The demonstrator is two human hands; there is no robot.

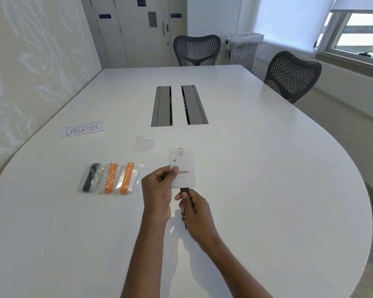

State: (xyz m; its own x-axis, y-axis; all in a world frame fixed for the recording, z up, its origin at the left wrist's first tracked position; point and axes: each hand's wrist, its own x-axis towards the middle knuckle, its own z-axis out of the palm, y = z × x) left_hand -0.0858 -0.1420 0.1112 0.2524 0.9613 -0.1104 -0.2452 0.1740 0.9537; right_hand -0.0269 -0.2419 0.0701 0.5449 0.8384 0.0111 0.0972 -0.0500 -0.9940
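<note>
My left hand (158,190) holds a clear badge holder (184,166) upright above the table, thumb pressed on its front over a white name card. A small metal ring (180,149) sits at the holder's top edge. Just below the holder, my right hand (195,214) grips a dark strap (184,193), most of it hidden in my fingers. To the left on the table lie a bagged black strap (90,178) and two bagged orange straps (119,178).
A paper sign reading CHECK-IN (82,129) lies at the left of the white table (267,179). An empty clear bag (145,142) lies behind the badge. Two cable slots (179,105) run along the middle. Two mesh chairs (196,50) stand at the far side.
</note>
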